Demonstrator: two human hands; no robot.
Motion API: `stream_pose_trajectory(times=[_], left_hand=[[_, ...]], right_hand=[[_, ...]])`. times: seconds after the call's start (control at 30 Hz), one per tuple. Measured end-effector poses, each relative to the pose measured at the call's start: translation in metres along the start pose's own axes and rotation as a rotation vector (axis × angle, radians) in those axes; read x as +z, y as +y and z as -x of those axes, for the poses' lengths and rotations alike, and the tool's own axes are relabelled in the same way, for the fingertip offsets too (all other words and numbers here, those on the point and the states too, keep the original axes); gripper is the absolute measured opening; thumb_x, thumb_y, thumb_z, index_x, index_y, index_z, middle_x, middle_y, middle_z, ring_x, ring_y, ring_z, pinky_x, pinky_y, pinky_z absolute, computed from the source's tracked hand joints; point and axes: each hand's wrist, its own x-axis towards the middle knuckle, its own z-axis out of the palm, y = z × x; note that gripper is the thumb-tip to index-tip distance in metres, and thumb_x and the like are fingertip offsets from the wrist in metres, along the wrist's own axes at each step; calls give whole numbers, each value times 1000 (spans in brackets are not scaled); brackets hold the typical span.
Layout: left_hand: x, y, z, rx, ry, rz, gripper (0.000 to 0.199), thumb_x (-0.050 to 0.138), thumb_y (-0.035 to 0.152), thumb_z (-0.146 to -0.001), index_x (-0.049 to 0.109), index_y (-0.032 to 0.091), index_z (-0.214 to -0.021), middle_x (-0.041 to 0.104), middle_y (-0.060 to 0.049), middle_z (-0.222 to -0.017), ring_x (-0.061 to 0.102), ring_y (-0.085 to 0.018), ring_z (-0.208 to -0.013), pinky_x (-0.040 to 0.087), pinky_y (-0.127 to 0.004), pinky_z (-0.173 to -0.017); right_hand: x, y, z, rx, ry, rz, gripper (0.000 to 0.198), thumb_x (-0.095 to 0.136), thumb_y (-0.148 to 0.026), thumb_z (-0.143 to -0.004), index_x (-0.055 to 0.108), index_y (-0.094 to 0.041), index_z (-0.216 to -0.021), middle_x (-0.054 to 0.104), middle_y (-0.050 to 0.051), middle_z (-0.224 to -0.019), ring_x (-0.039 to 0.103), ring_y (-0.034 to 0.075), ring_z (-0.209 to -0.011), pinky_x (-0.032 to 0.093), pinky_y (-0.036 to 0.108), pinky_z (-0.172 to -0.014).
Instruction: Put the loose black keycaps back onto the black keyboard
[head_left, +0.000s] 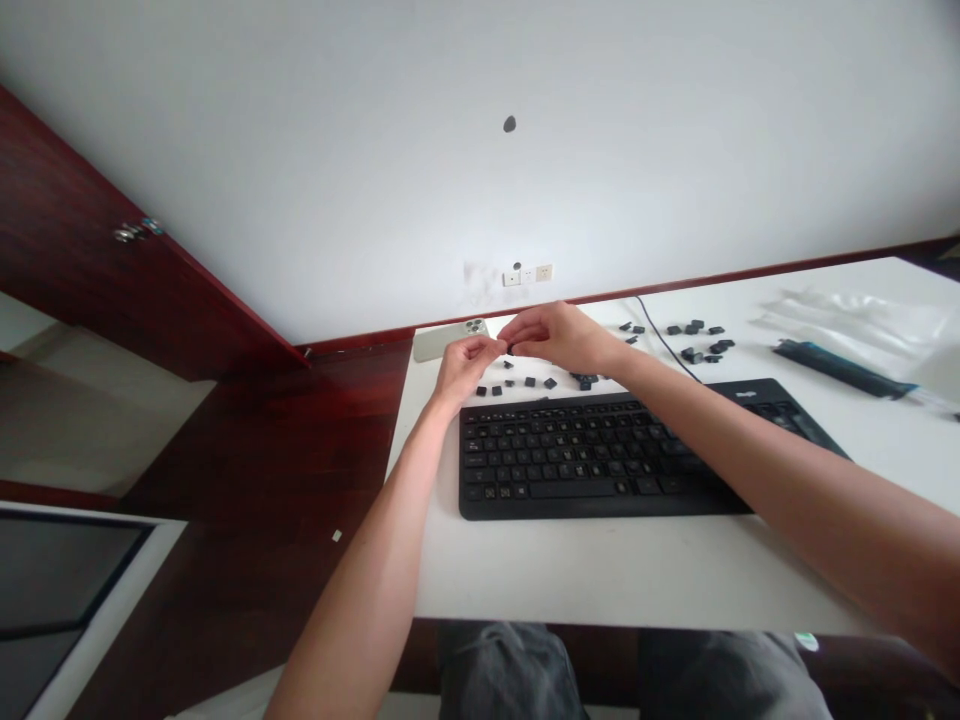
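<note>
A black keyboard [570, 450] lies on the white table, with some of its keycaps off and key sockets showing. Beyond its back edge, my left hand [466, 368] and my right hand [551, 335] meet, fingertips pinched together. A small black keycap [511, 349] shows between the right fingers, partly hidden, and the left fingertips touch at the same spot. What the left fingers hold, if anything, is hidden. Several loose keycaps [530, 382] lie on the table just below and beside the hands. My right forearm passes over the keyboard's right part.
A phone [439, 342] lies at the table's back left corner. More loose keycaps [696, 328] are spread at the back, near the keyboard cable [660, 330]. On the right lie a black brush-like tool [844, 368] and a clear plastic bag [855, 318]. The wall stands behind the table [600, 570].
</note>
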Motion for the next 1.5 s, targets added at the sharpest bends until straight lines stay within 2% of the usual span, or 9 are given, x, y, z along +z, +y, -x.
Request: stream_pose_trajectory(times=[0.13, 0.33, 0.5, 0.67, 0.87, 1.07, 1.23, 1.4, 1.5], left_hand=[[-1, 3, 1, -1, -3, -48, 54, 82, 70, -78, 81, 16, -83, 53, 2, -55, 49, -12, -57, 36, -25, -57], [3, 11, 5, -1, -25, -179, 59, 76, 75, -81, 82, 16, -82, 45, 3, -52, 40, -11, -55, 28, -27, -56], [5, 8, 3, -1, -2, -134, 68, 67, 80, -86, 60, 18, -58, 34, 4, -50, 29, -9, -51, 19, -29, -53], [2, 5, 2, -44, -55, 35, 67, 75, 76, -83, 46, 21, -57, 30, 6, -51, 23, -8, -49, 16, -30, -51], [3, 13, 4, -153, -142, 281, 55, 87, 68, -75, 60, 20, -72, 19, 11, -55, 17, -6, -48, 15, -28, -49], [2, 18, 3, -174, -96, 413, 53, 87, 66, -78, 63, 18, -78, 14, 12, -56, 14, -6, -48, 16, -27, -45], [3, 19, 5, -201, -125, 494, 49, 90, 59, -79, 70, 15, -85, 17, 12, -55, 16, -4, -47, 18, -23, -45], [5, 18, 6, -231, -169, 514, 45, 90, 54, -81, 74, 13, -91, 17, 12, -55, 18, -4, -47, 18, -22, -45], [0, 20, 5, -243, -109, 485, 44, 87, 53, -84, 76, 13, -95, 17, 12, -55, 18, -5, -46, 18, -24, -45]], right_hand=[[4, -7, 3, -98, 52, 196, 29, 69, -12, -85, 82, -21, -109, 85, 4, -94, 81, 23, -93, 62, 34, -86], [5, -12, 4, -119, 100, 285, 30, 67, -10, -87, 81, -19, -113, 85, 5, -95, 80, 23, -96, 61, 33, -88], [8, -17, 7, -185, 117, 303, 36, 70, -9, -84, 78, -19, -118, 83, 5, -99, 79, 21, -90, 61, 31, -82], [9, -19, 7, -207, 156, 187, 27, 73, -10, -85, 77, -19, -110, 84, 5, -94, 80, 22, -92, 62, 35, -90], [8, -23, 9, -204, 183, 348, 31, 70, -15, -91, 79, -23, -119, 85, 2, -100, 78, 23, -98, 58, 37, -96], [13, -19, 11, -345, 186, 372, 32, 65, -16, -93, 78, -22, -121, 82, 5, -111, 75, 22, -100, 57, 35, -91], [16, -16, 11, -427, 259, 381, 24, 65, -16, -92, 79, -22, -111, 80, 5, -105, 71, 20, -90, 56, 35, -83], [15, -18, 11, -450, 240, 437, 25, 62, -13, -93, 81, -22, -107, 81, 5, -102, 72, 21, -92, 55, 35, -84], [10, -17, 10, -414, 234, 494, 29, 62, -12, -92, 82, -22, -110, 82, 5, -105, 73, 24, -97, 55, 38, -88]])
